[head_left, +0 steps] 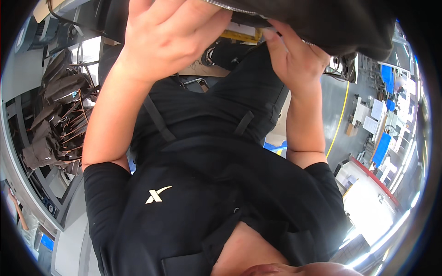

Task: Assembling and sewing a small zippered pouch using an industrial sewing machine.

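A black, smooth, flexible piece with a silvery zipper edge [340,23] fills the top of the head view; its upper part runs out of the picture, and its exact kind cannot be made out. My left hand [170,41] is closed at the piece's left end, its fingers curled and their tips hidden behind the hand. On the other side, my right hand [297,57] grips the lower edge, with the thumb towards the middle and the other fingers covered by the dark material. Between the two hands shows a gap beneath the zipper edge.
Dark bundles with brown wires [64,115] lie in a grey metal rack [27,170] on my left. On my right, a yellow line [338,122] crosses the grey floor, with cluttered benches beyond. Dark cables [345,66] hang beside my right hand. Another person's arm [18,209] shows far left.
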`<state>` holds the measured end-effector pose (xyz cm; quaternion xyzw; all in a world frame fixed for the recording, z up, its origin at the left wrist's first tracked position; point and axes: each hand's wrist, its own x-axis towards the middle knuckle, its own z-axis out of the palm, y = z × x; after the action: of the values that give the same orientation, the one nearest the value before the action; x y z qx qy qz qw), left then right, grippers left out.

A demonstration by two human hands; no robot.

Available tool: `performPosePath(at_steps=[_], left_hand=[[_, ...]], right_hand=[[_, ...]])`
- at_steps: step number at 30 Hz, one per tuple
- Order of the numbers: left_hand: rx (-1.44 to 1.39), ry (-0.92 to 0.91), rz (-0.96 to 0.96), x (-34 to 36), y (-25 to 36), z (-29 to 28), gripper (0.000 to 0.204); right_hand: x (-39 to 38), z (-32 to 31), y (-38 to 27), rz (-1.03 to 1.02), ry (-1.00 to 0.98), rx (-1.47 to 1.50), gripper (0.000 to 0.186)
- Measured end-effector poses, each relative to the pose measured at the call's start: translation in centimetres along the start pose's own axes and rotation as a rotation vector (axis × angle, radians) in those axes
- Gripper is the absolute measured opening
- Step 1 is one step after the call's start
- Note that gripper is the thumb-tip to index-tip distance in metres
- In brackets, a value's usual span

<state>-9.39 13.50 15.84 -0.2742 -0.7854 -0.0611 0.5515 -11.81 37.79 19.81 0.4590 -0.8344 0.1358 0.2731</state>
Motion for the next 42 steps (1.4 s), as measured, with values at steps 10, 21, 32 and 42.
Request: performPosePath(at_steps=[10,21,32,42], left_hand=[[0.144,-0.126,0.126,-0.8,-1.9,-2.6,0.034],[-0.041,-0.146,-0.216,-0.4,1.3,-2.6,0.021],[-0.091,-0.175,-0.070,0.8,0.6,-5.2,0.018],[-0.981,-0.044,-0.592,-1.9,0.1,-6.7,0.081]], right_hand=[[0.6,1.2,-2.2,0.365,-0.054,0.031,0.029],[-0.4,3.6,0.9,-0.107,0.372,-0.246,0.030],[-0.4,-0.7,-2.1,0.048,0.213,0.028,0.012],[0.3,-3.3,-0.1,0.486,0.450,1.004,0.035]])
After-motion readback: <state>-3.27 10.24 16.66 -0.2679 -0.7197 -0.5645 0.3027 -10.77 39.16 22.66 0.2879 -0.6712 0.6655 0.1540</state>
